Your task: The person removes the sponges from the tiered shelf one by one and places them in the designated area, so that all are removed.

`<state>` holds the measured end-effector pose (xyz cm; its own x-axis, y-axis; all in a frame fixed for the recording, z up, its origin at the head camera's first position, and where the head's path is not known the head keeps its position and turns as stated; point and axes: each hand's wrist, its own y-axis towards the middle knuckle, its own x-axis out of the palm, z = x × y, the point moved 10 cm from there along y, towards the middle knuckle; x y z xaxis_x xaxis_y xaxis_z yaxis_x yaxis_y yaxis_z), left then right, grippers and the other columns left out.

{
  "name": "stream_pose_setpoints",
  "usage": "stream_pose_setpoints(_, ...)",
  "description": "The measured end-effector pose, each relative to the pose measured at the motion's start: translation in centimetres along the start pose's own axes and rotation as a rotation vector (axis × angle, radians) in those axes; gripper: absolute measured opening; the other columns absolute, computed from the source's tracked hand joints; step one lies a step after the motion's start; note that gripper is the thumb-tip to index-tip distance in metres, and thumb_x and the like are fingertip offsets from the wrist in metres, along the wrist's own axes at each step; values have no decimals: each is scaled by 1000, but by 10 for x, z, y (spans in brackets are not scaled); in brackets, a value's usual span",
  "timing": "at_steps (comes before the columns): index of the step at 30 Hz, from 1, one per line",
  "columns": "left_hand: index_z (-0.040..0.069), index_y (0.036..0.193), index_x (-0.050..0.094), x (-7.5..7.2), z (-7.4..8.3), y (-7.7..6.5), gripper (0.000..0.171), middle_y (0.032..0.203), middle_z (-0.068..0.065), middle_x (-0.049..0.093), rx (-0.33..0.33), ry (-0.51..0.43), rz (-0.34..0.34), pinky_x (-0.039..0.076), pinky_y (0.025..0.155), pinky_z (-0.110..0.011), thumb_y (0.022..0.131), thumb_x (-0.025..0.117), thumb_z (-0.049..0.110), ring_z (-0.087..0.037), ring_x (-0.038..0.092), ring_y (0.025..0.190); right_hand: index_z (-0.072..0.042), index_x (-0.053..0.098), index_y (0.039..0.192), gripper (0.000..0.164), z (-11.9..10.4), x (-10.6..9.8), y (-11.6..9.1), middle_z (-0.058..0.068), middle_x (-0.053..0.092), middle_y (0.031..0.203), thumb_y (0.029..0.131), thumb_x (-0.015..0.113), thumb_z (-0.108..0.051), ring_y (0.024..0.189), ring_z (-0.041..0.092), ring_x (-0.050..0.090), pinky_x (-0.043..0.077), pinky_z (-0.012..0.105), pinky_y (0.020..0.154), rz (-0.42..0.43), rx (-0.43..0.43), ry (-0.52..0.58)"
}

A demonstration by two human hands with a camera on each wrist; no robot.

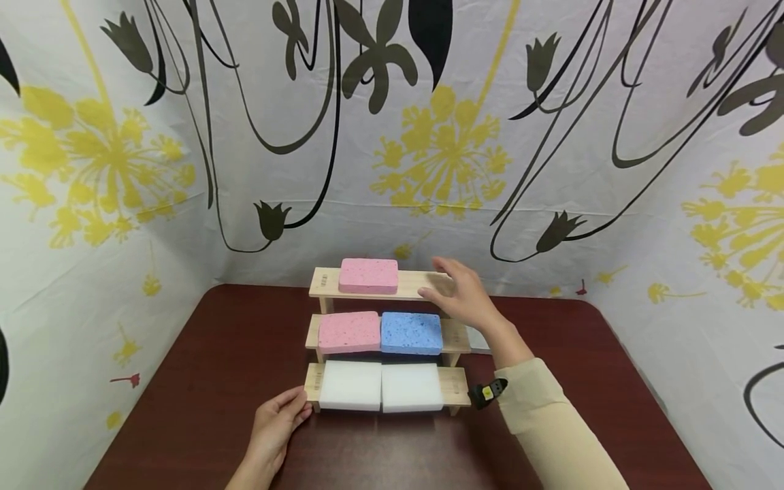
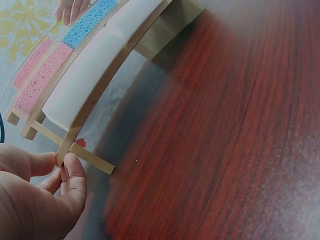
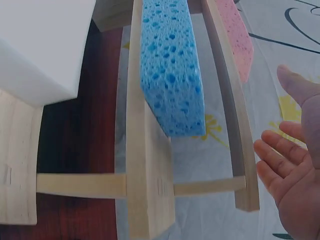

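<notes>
A three-step wooden rack (image 1: 456, 389) stands on the table. Its top step carries one pink sponge (image 1: 369, 275), left of the middle. On the middle step a second pink sponge (image 1: 349, 332) lies beside a blue sponge (image 1: 411, 333). Two white sponges, the left one (image 1: 350, 386) and the right one (image 1: 412, 388), sit side by side on the bottom step. My left hand (image 1: 275, 425) pinches the left end of the bottom step, as the left wrist view confirms. Over the top step's right end, my right hand (image 1: 468, 296) hovers with fingers spread, holding nothing.
The dark red-brown table (image 1: 245, 354) surrounds the rack. A patterned white cloth (image 1: 294, 170) hangs behind and at both sides. Something flat and pale (image 1: 479, 340) lies behind the rack's right side, mostly hidden. A small black device (image 1: 488, 393) sits at my right wrist.
</notes>
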<state>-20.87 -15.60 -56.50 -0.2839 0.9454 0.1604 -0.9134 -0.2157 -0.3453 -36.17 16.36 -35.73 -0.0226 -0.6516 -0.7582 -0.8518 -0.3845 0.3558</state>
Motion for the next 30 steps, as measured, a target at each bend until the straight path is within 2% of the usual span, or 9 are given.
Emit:
stream_pose_setpoints(8,-21,135,48,-1,-1,1,42,98,-9,66,-4,0,-2,60,76,-19,102,59,1,-10,64,82,-1,47,148,71,-3,15,10,20,54,141,93,76,-34,132,37,50,42,56,111,-36,8,-8)
stream_pose_setpoints(17,-21,135,49,-1,-1,2,42,100,-10,66,-3,-1,-3,60,76,-20,101,60,1,-11,64,83,-1,43,151,75,-8,26,17,19,51,146,94,75,-36,136,37,46,40,55,113,-86,57,-22)
stream_pose_setpoints(30,-21,134,50,0,1,2,41,104,-13,65,-6,19,-4,60,77,-20,102,59,3,-11,64,85,0,39,153,83,-17,39,28,17,46,152,93,72,-46,141,37,40,35,54,118,-152,67,-34)
